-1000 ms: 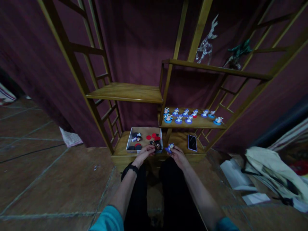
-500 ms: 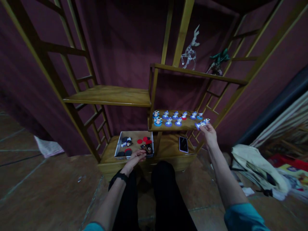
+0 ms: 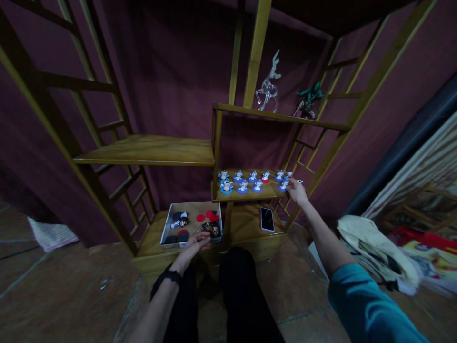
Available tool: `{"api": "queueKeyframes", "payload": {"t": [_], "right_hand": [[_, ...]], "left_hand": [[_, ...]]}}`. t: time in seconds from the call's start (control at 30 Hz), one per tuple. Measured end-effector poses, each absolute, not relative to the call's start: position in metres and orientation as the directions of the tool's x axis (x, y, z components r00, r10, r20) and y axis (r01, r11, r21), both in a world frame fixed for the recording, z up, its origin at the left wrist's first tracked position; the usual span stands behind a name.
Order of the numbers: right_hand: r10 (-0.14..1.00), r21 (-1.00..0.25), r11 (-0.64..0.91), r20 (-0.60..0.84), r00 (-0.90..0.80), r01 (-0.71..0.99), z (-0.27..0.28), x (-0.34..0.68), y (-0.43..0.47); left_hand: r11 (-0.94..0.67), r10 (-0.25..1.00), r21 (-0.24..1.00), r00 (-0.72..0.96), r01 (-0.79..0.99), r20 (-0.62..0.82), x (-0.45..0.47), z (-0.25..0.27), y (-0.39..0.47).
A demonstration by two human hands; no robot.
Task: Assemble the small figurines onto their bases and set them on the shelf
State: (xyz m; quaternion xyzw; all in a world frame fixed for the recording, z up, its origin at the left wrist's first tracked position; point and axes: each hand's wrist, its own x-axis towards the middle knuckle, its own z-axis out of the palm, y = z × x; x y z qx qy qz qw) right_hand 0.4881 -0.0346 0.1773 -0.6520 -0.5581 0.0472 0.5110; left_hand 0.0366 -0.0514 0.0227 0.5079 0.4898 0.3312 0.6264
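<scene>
- So, the two hands are well apart right now.
- Right hand (image 3: pixel 297 193) has its fingertips at the right side of a small white-and-purple figurine (image 3: pixel 284 185); can't tell if they're clamped on it or just resting there.
- That figurine stands upright in the front row on the lower shelf (image 3: pixel 270 191), near others on purple, blue and red bases.
- Left hand (image 3: pixel 193 247) is loosely curled at the near edge of an open box (image 3: pixel 194 208); can't tell if it's gripping anything.
- Box has red discs (image 3: pixel 200 218) and dark figures (image 3: pixel 211 229) inside.
- Phone (image 3: pixel 267 219) lies below the shelf.
- Glass deer (image 3: pixel 267 91) stands up top.
</scene>
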Motion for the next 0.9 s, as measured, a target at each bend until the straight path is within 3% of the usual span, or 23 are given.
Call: {"api": "queueKeyframes", "payload": {"t": [0.27, 0.7, 0.9], "right_hand": [[0.806, -0.663, 0.12, 0.499, 0.317, 0.739, 0.197, 0.478, -0.043], [0.874, -0.477, -0.098, 0.378, 0.304, 0.874, 0.232, 0.488, -0.042], [0.889, -0.463, -0.086, 0.364, 0.279, 0.882, 0.233, 0.487, -0.046]], "left_hand": [[0.258, 0.907, 0.961, 0.318, 0.097, -0.275, 0.036, 0.025, -0.052], [0.292, 0.899, 0.955, 0.326, 0.05, -0.292, 0.036, 0.021, -0.047], [0.263, 0.918, 0.964, 0.298, 0.038, -0.262, 0.039, 0.018, -0.049]]}}
